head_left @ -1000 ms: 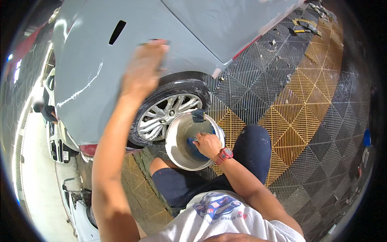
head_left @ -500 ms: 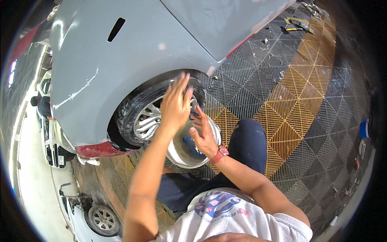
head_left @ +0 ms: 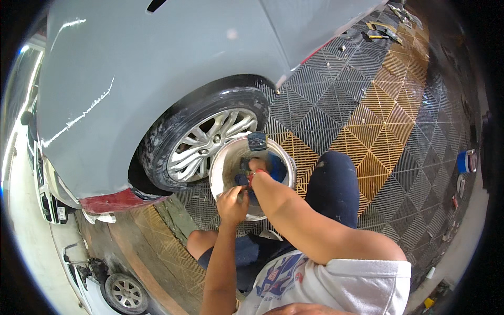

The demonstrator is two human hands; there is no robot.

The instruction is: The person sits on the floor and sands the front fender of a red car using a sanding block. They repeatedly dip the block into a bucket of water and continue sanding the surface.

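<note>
A round whitish bucket stands between my knees, with something blue and dark inside it. My right hand reaches down into the bucket, a red watch at its wrist; its fingers are mostly hidden. At the near-left rim my left hand is closed, its fingertips bent inward beside a small dark thing that I cannot make out. A dark, flat piece hangs over the far rim.
Just beyond the bucket are a car wheel and a grey car body panel. Black and yellow floor tiles lie to the right, with a blue-labelled can at the far side. Another car's wheel shows at lower left.
Both hands were raised above the bucket with fingers extended. Now they are lower, the right inside the bucket and the left closed at its rim. The dark flat piece now shows on the far rim.
</note>
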